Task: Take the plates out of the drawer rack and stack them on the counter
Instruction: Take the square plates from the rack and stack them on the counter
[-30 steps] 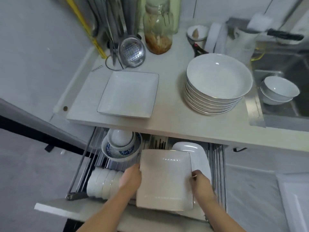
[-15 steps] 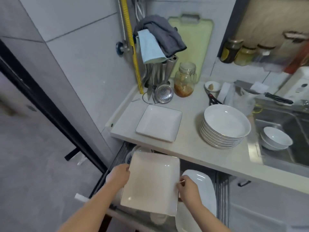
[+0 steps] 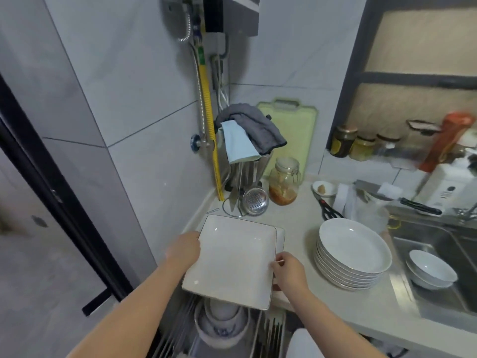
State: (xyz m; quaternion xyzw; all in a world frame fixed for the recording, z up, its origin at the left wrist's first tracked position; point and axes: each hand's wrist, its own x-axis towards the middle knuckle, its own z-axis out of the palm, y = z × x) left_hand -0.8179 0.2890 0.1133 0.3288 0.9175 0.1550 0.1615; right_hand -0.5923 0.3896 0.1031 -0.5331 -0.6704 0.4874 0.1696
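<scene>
Square plate (image 3: 233, 259) gripped by both hands over the bench (image 3: 343, 303) edge.

Left hand (image 3: 184, 250) clasping the left rim, right hand (image 3: 289, 270) pinching the right rim; held above a second square plate (image 3: 280, 240) lying on the bench, beside the stack of round plates (image 3: 352, 254), with the open drawer rack (image 3: 268, 332) below.

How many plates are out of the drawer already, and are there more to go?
Done: a stack of round plates and one square plate sit on the counter. In hand: both hands, left and right, hold a second square plate over it. Left: bowls and another white dish remain in the drawer.
</scene>
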